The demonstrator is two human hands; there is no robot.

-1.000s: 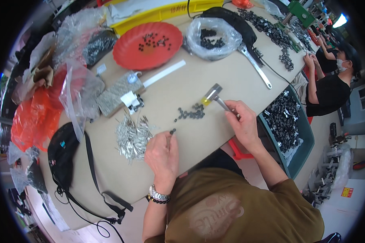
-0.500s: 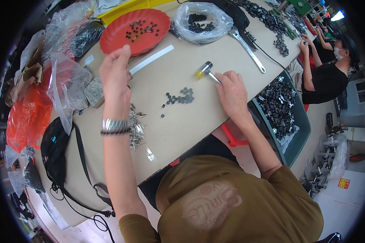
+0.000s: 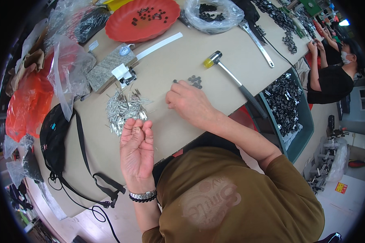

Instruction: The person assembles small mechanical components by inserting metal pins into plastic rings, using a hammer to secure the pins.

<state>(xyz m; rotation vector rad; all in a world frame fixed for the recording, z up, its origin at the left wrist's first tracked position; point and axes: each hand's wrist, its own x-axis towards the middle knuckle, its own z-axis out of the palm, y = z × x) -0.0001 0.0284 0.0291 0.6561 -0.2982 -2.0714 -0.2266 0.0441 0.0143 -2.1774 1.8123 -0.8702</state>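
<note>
My left hand (image 3: 137, 152) is palm up at the near side of the pile of thin metal pins (image 3: 125, 107). Its thumb presses against the curled fingers; whatever they pinch is too small to make out. Over the table, my right hand (image 3: 190, 101) reaches among small dark round caps (image 3: 195, 81) with fingers curled down and together. The fingertips hide what they hold or touch. Beyond it lies a hammer (image 3: 231, 75) with a metal and yellow head and a dark grip, untouched. A grey stone block (image 3: 109, 71) carries a white piece with a small black part (image 3: 127, 77).
A red scalloped plate (image 3: 121, 28) holds small dark parts. Near it are a clear bag of black parts (image 3: 213, 20), a wrench (image 3: 257, 44) and a white strip (image 3: 160, 45). A teal bin (image 3: 308, 129) stands right, a black bag (image 3: 54, 141) left. A co-worker (image 3: 330, 81) sits far right.
My right hand has let go of the hammer and moved left to the caps. My left hand has come back from the red plate to the pins and turned palm up.
</note>
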